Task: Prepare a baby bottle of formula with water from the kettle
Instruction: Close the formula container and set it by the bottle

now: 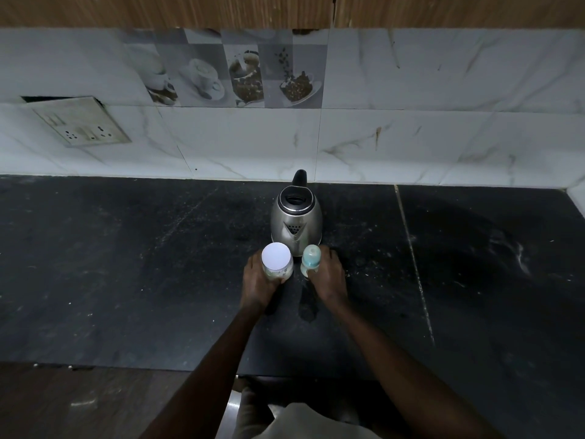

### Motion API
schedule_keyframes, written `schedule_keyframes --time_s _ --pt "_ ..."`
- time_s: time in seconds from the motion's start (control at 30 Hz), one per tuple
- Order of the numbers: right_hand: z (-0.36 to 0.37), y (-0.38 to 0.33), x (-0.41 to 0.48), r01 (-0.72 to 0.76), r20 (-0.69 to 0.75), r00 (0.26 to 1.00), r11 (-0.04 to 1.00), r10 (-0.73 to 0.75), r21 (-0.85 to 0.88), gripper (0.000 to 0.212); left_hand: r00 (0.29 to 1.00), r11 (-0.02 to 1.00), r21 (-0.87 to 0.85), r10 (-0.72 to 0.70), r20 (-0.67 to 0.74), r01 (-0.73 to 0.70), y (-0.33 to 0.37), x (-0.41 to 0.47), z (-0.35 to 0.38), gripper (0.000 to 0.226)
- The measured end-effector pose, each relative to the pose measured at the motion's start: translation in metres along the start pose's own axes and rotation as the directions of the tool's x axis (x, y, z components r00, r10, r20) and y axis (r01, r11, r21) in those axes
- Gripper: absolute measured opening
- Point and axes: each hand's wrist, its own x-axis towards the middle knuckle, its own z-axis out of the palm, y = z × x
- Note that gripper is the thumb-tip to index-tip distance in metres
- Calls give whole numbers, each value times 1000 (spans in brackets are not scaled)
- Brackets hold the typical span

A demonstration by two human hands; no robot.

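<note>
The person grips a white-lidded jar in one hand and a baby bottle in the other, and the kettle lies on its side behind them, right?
Not quite: the head view shows the kettle standing upright behind them, not on its side. The rest holds: the left hand grips the white-lidded jar and the right hand the baby bottle.

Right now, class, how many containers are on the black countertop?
3: a steel kettle at the back, a white-lidded jar gripped by the left hand, and a baby bottle gripped by the right hand.
</note>
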Motion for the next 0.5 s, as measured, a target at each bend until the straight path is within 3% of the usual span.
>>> schedule_keyframes --time_s 0.5 --pt "1 -5 -5 24 16 1000 999 -24 -40 57 997 999 -13 38 -65 -39 0 -10 8 79"
